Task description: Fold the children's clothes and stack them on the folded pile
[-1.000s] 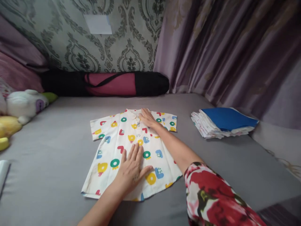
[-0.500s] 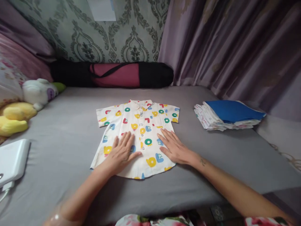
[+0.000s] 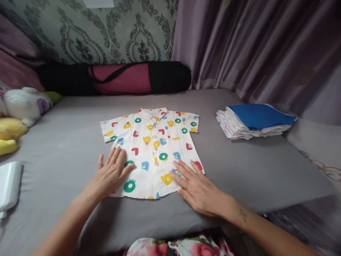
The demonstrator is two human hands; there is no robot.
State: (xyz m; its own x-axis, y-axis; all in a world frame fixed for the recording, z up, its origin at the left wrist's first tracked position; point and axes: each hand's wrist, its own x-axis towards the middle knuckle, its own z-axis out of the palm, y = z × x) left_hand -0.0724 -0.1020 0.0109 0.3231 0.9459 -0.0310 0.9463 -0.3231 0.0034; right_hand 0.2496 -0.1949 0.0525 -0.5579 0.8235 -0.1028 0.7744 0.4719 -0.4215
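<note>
A small white short-sleeved shirt (image 3: 149, 149) with colourful letter and duck-like prints lies flat, front side up, its collar pointing away from me. My left hand (image 3: 113, 170) rests flat on the shirt's lower left side, fingers spread. At the lower right hem, my right hand (image 3: 197, 186) lies with outstretched fingers on the cloth and its palm partly past the edge. Neither hand grips anything. Part of each lower corner is hidden under the hands.
The shirt lies on a grey sheet (image 3: 239, 170). To the right sits a folded cloth stack (image 3: 255, 122) with a blue piece on top. A long black and maroon bag (image 3: 119, 78) runs along the wall. Plush toys (image 3: 25, 105) and a white device (image 3: 9, 185) are at left.
My left hand has slid left from the shirt's middle to its side. My right hand has moved down toward the lower right hem. The view has shifted slightly.
</note>
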